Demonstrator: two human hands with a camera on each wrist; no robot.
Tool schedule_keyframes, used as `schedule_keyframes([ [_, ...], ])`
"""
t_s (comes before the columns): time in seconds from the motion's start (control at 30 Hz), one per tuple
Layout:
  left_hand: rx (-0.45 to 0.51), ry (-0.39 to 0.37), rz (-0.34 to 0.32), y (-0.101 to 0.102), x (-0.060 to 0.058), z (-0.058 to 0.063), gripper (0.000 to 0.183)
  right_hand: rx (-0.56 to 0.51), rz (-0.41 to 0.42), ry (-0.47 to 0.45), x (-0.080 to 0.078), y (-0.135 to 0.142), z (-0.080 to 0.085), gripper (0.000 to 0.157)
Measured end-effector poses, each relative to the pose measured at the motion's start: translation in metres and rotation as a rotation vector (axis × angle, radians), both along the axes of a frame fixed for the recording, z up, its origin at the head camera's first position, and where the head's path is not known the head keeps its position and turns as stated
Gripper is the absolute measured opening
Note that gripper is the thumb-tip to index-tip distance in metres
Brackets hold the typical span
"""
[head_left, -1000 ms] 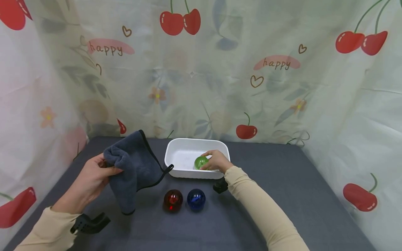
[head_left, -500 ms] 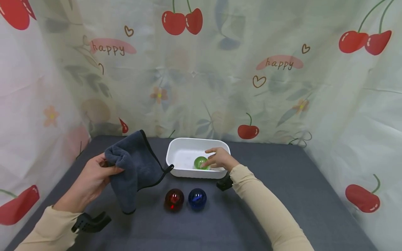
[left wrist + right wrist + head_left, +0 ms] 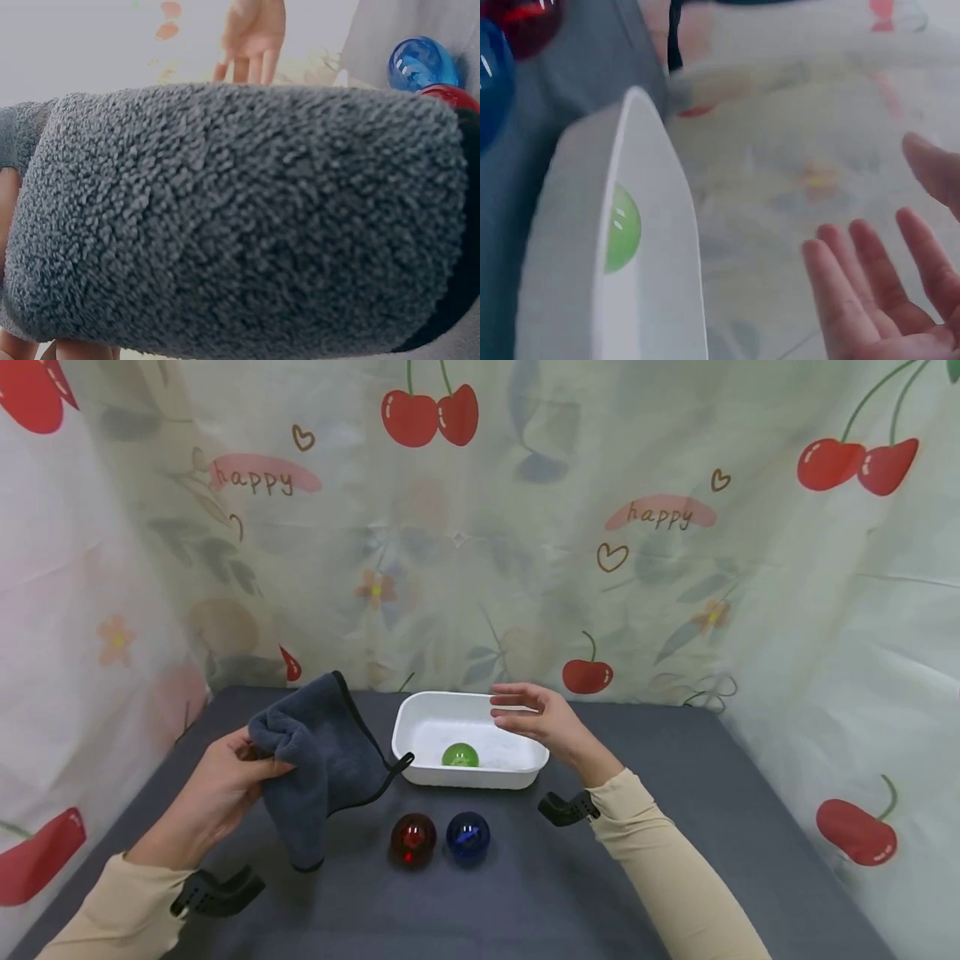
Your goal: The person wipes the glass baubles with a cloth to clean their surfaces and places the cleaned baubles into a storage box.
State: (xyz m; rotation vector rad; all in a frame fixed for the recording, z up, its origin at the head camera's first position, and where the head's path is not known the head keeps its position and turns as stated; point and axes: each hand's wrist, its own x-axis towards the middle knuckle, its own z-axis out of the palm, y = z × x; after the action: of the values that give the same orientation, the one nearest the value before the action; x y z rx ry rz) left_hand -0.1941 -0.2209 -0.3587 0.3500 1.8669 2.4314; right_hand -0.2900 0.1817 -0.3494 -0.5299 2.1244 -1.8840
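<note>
At the white tray (image 3: pixel 471 777), the right hand (image 3: pixel 543 718) is lifted free of the green ball (image 3: pixel 461 755)

Near the right end of the tray, the right hand is held in the air, its fingers loosely extended and nothing grasped. By the left hand (image 3: pixel 225 785), a grey-blue cloth (image 3: pixel 330 760) with black trim is gripped between thumb and fingers; it hangs left of the tray, and whether its black loop (image 3: pixel 402 765) touches the tray cannot be told. The green ball lies inside the tray near the front wall, by which its lower part is hidden. In front of the tray, a red ball (image 3: pixel 413 841) and a blue ball (image 3: pixel 468 838) are placed side by side on the grey table (image 3: pixel 660 760), just apart.

On the curtain (image 3: pixel 480 577) behind, the word "happy" can be read two times, in brown letters on pink patches.

One second earlier, the green ball was touched by the right fingers; now the hand has been withdrawn upward and to the right, and the ball is found farther left in the tray. The cloth and the other two balls have been kept in their places.

Behind the tray, only a narrow strip of table is left before the curtain; more room is given to the right of it.
</note>
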Motion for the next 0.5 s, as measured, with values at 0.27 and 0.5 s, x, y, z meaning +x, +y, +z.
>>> schedule_keyframes([
  [0.27,0.010,0.010,-0.005,0.000,0.000,0.000,0.033,-0.061,0.061,0.085,0.035,0.000,-0.022,0.052],
  [0.5,0.015,0.013,-0.015,0.000,0.000,0.000,0.031,0.014,0.117,0.056,0.055,-0.006,-0.061,0.057],
])
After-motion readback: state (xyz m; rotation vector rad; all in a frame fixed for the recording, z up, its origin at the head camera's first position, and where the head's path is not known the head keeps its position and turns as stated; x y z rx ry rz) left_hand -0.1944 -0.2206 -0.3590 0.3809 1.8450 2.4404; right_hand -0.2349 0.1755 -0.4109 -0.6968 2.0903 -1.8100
